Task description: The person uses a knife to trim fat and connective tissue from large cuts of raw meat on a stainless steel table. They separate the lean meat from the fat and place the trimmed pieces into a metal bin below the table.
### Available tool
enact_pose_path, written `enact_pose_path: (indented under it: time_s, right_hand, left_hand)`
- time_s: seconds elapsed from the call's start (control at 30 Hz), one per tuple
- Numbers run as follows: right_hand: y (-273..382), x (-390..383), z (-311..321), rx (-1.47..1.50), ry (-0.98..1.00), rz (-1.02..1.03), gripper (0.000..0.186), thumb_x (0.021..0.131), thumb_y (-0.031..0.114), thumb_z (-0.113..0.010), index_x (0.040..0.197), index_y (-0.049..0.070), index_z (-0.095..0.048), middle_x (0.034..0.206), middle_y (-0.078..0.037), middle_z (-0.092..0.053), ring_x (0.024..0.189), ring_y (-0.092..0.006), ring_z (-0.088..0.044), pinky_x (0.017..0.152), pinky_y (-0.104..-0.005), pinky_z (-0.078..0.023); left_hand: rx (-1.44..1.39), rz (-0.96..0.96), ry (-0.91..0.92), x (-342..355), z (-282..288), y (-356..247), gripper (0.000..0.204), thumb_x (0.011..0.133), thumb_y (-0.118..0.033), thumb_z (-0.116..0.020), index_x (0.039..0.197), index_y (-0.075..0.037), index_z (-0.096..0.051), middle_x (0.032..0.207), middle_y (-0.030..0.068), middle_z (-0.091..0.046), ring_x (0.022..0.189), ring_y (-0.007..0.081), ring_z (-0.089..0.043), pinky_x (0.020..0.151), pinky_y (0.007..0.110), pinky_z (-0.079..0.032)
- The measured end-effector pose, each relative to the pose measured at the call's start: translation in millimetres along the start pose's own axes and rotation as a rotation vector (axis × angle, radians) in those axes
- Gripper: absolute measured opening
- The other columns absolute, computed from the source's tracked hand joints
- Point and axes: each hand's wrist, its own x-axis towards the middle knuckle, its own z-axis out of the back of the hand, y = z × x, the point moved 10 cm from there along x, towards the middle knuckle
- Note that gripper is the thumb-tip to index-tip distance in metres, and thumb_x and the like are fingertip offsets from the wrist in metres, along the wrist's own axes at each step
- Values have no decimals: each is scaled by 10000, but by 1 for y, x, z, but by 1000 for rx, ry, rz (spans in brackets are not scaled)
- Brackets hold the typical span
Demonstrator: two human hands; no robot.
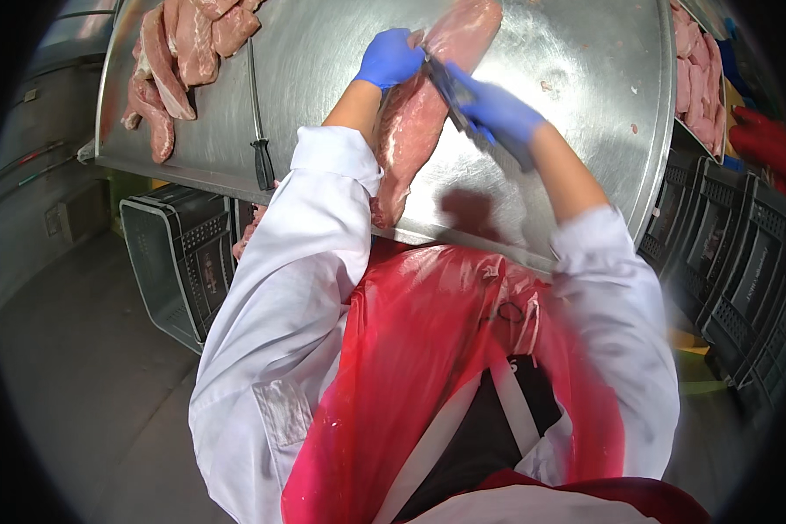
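Note:
A long pale-pink pork loin [415, 131] lies lengthwise on the steel table, its near end close to the front edge. At its left side, toward the far end, my blue-gloved left hand [389, 59] pinches the edge of the meat. My right hand [505, 115], also in a blue glove and smeared by motion, grips a knife [445, 87] whose dark, blurred shape reaches across the loin's right side. Near my left fingers, the knife's tip meets the meat; how deep it sits cannot be made out.
Several trimmed meat pieces [183, 61] lie at the table's [314, 52] far left, beside a black-handled sharpening steel [260, 131]. More meat [697, 79] fills a container at the right. Grey plastic crates stand below, one at the left [162, 262] and several at the right [716, 253].

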Motion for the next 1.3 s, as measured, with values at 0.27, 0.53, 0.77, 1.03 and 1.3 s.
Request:
enact_pose_path:
  time_s: [0.27,0.53,0.77,1.03,1.3]
  right_hand:
    - [8,2,-74,19,196,-82,767,958,100,-475,1636,263,-157,705,-65,-612,478,-136,-545,477,-296,-502]
    - [-7,-53,-95,-158,350,-63,790,947,65,-487,1617,366,-197,716,-60,-614,501,-110,-546,514,-279,-517]
    - [4,-60,-105,-460,398,-23,761,953,138,-516,1607,396,-224,980,-121,-731,761,-227,-688,834,-371,-553]
    - [18,-41,-146,-289,414,44,761,938,160,-520,1606,393,-239,917,-107,-698,770,-198,-663,765,-341,-561]
    - [-1,-98,-161,-461,575,79,749,926,127,-476,1610,343,-258,928,-99,-708,602,-144,-633,635,-289,-563]
  left_hand:
    - [-237,-253,-199,-32,110,-63,249,932,-242,-637,964,3,-668,855,194,-683,763,332,-672,705,427,-519]
    - [-795,36,-83,-118,156,-32,255,960,-288,-657,904,-39,-645,756,1,-612,659,89,-553,579,266,-450]
    - [-923,206,-182,-158,167,-13,239,943,-289,-703,974,-54,-671,773,-21,-617,631,75,-559,561,227,-434]
    - [-1102,113,-255,-184,181,-57,306,919,-269,-730,1117,-62,-623,822,-23,-604,694,69,-578,563,240,-447]
    - [-1092,194,-687,-301,243,-27,246,935,-198,-652,1116,-32,-653,1047,136,-692,965,276,-675,852,373,-538]
